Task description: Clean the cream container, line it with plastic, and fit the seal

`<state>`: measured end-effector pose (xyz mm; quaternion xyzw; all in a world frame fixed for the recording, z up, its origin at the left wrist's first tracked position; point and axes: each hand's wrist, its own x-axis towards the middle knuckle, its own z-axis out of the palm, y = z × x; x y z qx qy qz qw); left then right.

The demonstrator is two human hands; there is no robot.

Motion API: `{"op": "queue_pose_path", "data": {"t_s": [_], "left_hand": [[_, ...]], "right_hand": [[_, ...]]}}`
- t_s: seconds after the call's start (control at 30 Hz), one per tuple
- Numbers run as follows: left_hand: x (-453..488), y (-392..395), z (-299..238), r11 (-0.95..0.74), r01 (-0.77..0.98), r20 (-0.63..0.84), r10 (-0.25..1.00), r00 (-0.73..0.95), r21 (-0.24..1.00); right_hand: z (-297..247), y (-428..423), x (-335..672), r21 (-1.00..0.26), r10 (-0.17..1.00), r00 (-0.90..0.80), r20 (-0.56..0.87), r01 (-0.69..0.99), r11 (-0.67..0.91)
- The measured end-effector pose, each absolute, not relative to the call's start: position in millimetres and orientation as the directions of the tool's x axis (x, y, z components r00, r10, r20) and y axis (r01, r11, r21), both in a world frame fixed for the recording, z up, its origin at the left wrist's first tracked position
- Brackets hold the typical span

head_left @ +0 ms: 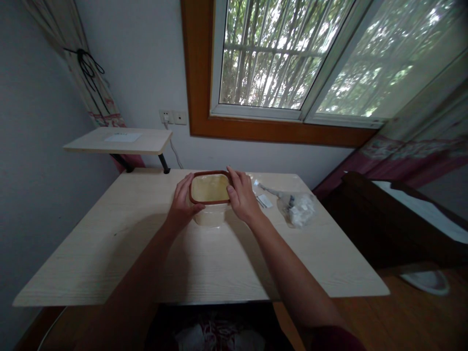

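The left hand (182, 205) and right hand (243, 195) clasp opposite sides of a square translucent plastic tub (211, 215) with a dark red rim, on a pale wood-grain table (109, 258); a crumpled clear plastic bag (297, 209), seemingly holding something white, lies just beyond the right hand.

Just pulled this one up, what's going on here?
A person is holding a translucent plastic container with a dark red rim, its sides between their left hand and right hand, over a pale wood-grain table. To the right of the hands on the table lie a clear plastic bag with something white inside and a small white card.
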<state>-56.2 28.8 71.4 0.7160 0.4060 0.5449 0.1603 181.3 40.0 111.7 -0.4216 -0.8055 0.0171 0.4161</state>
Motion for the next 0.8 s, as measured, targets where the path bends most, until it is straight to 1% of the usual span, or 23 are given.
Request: {"op": "queue_pose_path", "data": {"t_s": [0.3,0.57,0.8], "left_hand": [[-59.3,32.0,68.8,-0.619,0.423,0.642,0.759,0.107,0.662],[-58.8,33.3,66.9,-0.661,0.413,0.678,0.724,0.128,0.627],[-58.8,36.2,61.7,-0.669,0.361,0.674,0.727,0.133,0.650]], "right_hand": [[105.7,40.1,182.6,-0.395,0.714,-0.285,0.639,0.675,0.623],[103.7,39.1,183.5,-0.409,0.721,-0.285,0.632,0.667,0.623],[99.9,40.1,183.5,-0.457,0.709,-0.310,0.633,0.591,0.665]]}}
